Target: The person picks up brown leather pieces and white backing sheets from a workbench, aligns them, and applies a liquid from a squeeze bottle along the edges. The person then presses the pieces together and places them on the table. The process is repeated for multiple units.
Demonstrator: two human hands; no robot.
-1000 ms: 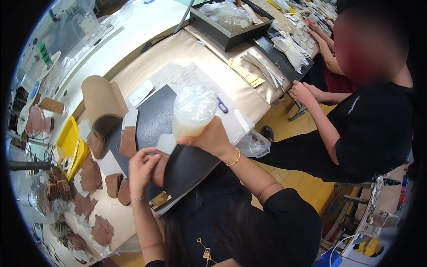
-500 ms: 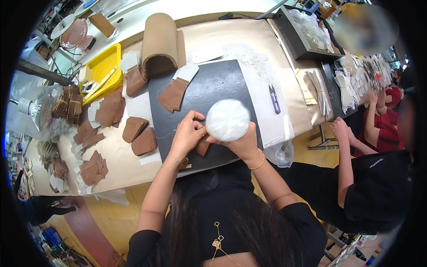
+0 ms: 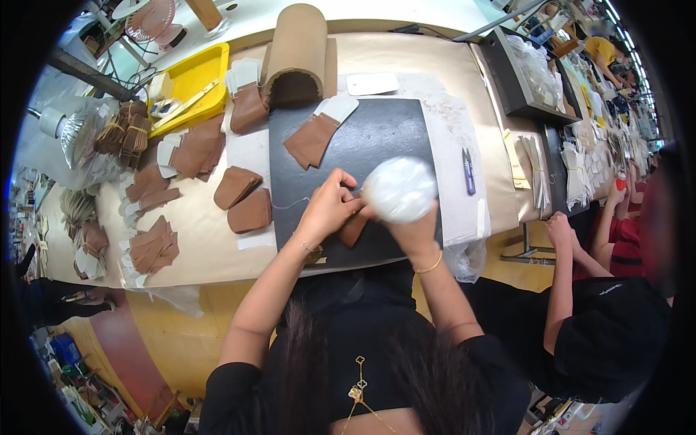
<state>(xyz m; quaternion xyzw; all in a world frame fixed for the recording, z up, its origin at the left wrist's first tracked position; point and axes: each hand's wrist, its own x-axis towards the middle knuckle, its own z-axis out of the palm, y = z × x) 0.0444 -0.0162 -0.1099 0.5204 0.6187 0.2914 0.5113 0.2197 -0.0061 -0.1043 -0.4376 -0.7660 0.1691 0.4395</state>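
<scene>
Low over the black mat (image 3: 395, 123), my left hand (image 3: 330, 214) has its fingers closed in a pinch at a brown leather piece (image 3: 353, 230). My right hand (image 3: 417, 235) is just to its right, closed round a white, round-topped object (image 3: 400, 190) that hides most of its fingers. That object's top is pale, mottled and smeared by motion; its lower part cannot be seen. A thin thread (image 3: 290, 204) lies left of my left hand. Farther up the mat, several brown leather pieces with light grey ends (image 3: 319, 134) are fanned out.
More brown leather pieces (image 3: 243, 199) lie in piles to the left, near a yellow tray (image 3: 225, 54). A brown half-tube block (image 3: 297, 51) stands at the back. Purple thread snips (image 3: 468, 172) lie right of the mat. A co-worker's hands (image 3: 560, 232) are at the right.
The whole view has shifted, so the table sits farther right and slightly higher at the back. Both hands stay close together over the mat, the white object still at my right hand.
</scene>
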